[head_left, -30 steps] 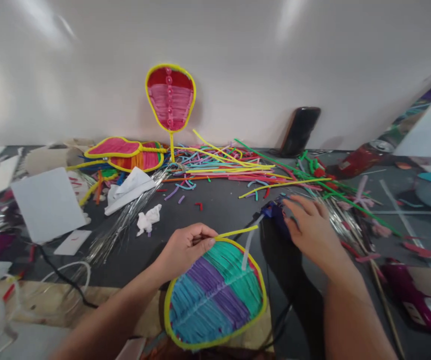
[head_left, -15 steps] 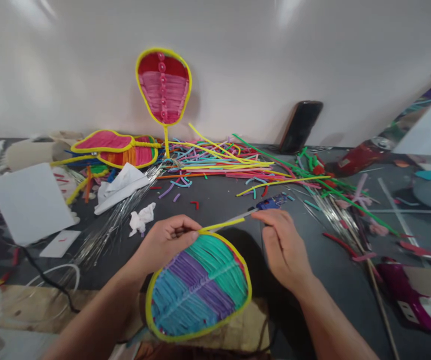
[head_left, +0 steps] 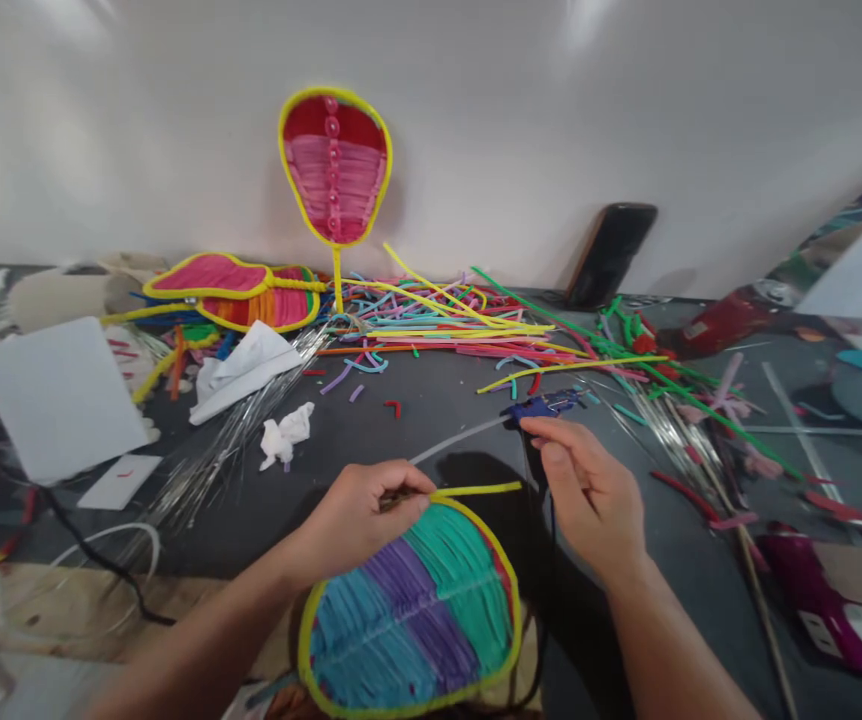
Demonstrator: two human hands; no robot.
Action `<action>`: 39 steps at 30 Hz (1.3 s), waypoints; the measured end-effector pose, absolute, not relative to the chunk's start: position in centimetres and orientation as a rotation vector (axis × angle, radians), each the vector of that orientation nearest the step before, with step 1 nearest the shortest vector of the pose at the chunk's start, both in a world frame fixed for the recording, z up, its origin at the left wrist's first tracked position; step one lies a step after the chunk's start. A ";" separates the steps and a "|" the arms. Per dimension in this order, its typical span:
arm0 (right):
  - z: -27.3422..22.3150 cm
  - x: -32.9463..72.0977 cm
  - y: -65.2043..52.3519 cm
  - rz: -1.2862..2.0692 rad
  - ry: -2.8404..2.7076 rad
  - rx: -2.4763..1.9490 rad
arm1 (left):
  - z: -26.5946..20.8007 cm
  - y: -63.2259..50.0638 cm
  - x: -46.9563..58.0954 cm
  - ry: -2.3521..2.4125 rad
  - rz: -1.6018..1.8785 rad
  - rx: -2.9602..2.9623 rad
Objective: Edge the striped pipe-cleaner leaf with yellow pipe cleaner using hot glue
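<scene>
My left hand (head_left: 371, 510) pinches a yellow pipe cleaner (head_left: 480, 490) at the upper edge of a leaf-shaped panel. This panel (head_left: 408, 610) is covered in blue, purple and green pipe cleaners and has a yellow rim. It lies tilted in front of me, its lower edge near the bottom of the view. The yellow strip's free end points right, toward my right hand (head_left: 588, 490). That hand hovers with its index finger out and thumb a little apart, with nothing visible between them. Just beyond its fingertips lies a dark blue tool (head_left: 543, 406) with a long translucent stick, apparently a glue gun.
Pipe cleaners (head_left: 446, 325) in many colours are heaped along the wall. A pink panel (head_left: 336, 170) with a yellow rim stands upright behind them. Bare wires (head_left: 228, 430), crumpled tissue (head_left: 286, 436) and a white card (head_left: 60, 400) lie left. A phone (head_left: 611, 255) and red can (head_left: 731, 320) stand right.
The panel and my left hand have shifted right and down, and the yellow strip's free end now lies lower. My right hand has moved slightly right and away from the strip.
</scene>
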State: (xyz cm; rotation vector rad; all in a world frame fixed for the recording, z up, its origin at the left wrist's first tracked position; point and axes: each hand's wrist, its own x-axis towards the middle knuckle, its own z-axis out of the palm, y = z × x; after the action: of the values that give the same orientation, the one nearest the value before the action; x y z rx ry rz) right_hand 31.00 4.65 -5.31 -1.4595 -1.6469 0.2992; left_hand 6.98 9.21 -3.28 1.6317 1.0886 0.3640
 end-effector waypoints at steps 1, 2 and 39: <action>-4.9 30.7 4.4 0.320 -1.707 -1.390 | -3.5 9.0 7.2 1.079 0.347 1.662; -4.6 30.3 4.2 0.338 -1.798 -1.319 | -3.7 8.9 7.3 1.070 0.338 1.684; -6.0 26.6 3.3 0.521 -1.895 -1.291 | -4.2 9.3 7.7 1.083 0.256 1.464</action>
State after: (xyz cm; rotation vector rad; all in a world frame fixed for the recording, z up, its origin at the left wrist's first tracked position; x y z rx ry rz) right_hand 26.59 3.27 -6.03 -1.2911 -1.8951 0.5208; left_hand 7.74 9.28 -4.22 1.4638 1.0833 0.2561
